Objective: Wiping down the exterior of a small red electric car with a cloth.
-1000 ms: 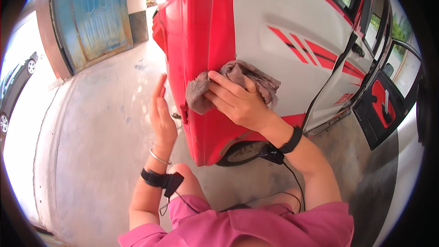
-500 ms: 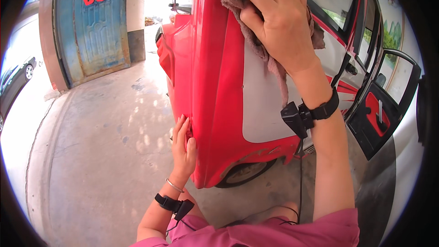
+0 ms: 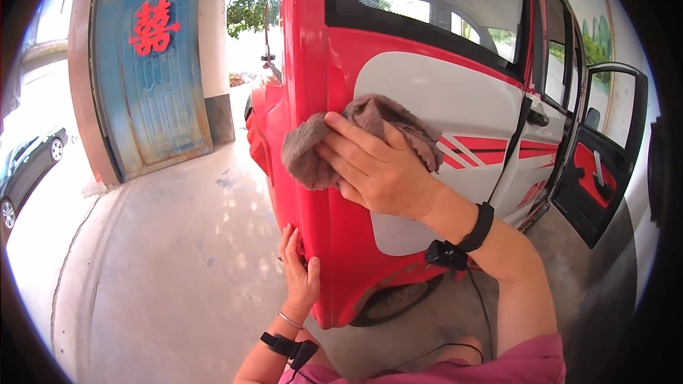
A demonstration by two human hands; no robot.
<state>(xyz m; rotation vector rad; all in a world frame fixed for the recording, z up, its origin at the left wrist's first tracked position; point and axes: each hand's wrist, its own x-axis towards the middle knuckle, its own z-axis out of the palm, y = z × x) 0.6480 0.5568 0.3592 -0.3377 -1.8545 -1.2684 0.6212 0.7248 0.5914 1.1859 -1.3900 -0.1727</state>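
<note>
A greyish-brown cloth (image 3: 308, 155) lies bunched against the rear corner of a red and white van (image 3: 348, 263). My right hand (image 3: 390, 174) grips this cloth and presses it on the body below the side window, across the red corner and the white panel (image 3: 427, 82). Lower on the same corner rests my left hand (image 3: 301, 279), fingers stretched out along the red edge and thumb apart. It holds nothing that I can see. Each wrist wears a black strap with a small device, and a bangle circles the left one.
To the right, a van door (image 3: 597, 163) stands open near a painted wall. A rear wheel (image 3: 395, 302) sits below the corner. Across the concrete floor (image 3: 171, 256) is a blue metal door (image 3: 153, 78) with a red paper decoration. A dark car (image 3: 32, 171) is parked outside at left.
My right hand has moved the cloth down from the window area onto the body side and corner. My left hand stays on the lower corner. The view has tilted upward, showing more window.
</note>
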